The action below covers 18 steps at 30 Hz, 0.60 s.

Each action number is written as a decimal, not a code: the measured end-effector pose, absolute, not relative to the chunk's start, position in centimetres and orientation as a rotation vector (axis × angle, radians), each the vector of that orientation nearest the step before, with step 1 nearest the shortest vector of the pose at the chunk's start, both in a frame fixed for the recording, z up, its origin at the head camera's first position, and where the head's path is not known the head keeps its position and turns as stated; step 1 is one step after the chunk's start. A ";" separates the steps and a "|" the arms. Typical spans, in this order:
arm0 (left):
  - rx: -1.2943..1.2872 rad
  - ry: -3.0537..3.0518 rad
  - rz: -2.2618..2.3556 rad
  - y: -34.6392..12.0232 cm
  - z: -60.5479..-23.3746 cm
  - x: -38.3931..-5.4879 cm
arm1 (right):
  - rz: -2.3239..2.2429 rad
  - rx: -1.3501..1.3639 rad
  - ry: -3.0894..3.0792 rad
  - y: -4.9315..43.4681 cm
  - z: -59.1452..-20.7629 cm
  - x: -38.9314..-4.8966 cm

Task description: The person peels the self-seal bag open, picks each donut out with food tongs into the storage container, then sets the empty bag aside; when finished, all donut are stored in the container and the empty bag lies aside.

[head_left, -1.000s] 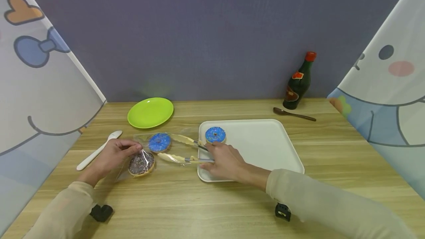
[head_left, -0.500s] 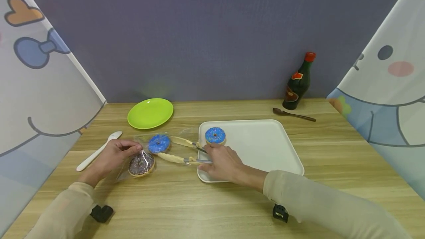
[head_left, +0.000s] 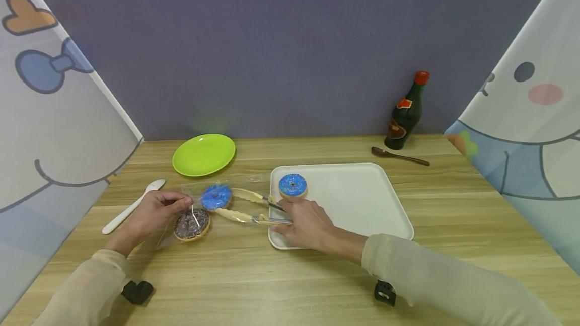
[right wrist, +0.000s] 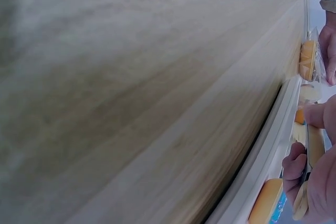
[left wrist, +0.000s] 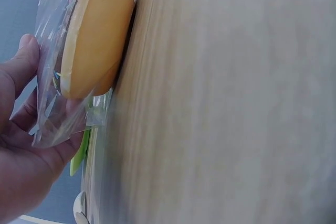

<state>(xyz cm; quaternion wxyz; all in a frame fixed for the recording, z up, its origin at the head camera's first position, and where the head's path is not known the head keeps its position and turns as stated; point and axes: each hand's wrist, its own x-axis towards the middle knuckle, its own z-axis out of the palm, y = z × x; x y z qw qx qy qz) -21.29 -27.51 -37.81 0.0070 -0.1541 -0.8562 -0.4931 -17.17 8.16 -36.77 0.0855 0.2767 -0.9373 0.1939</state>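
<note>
My left hand (head_left: 156,213) pinches the edge of a clear plastic bag (left wrist: 52,124) between thumb and fingers. Inside it lie a chocolate donut (head_left: 191,225) with sprinkles, just beside that hand, and a blue donut (head_left: 216,197) behind it. My right hand (head_left: 308,223) grips a pair of tongs (head_left: 240,216) with cream tips and metal arms, over the left edge of a white tray (head_left: 362,200). The spread tips appear to be inside the bag, at the right side of the blue donut. Another blue donut (head_left: 292,185) sits on the tray behind my right hand.
A green plate (head_left: 204,155) lies at the back left. A white spoon-like utensil (head_left: 133,206) is left of my left hand. At the back right stands a dark bottle (head_left: 403,112) with a red cap, and a brown spoon (head_left: 401,156) lies before it.
The far arm of the tongs has come slightly nearer the near arm, and the bagged blue donut has shifted slightly toward me. Both hands have hardly moved.
</note>
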 end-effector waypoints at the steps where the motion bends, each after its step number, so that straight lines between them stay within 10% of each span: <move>1: -0.484 -2.676 -1.544 -27.5 -37.8 -21.3 | 0.580 0.821 -2.795 8.3 -36.8 -17.1; 18: -0.495 -2.626 -1.648 -27.5 -37.5 -21.2 | 0.653 0.832 -2.705 12.1 -37.5 -15.1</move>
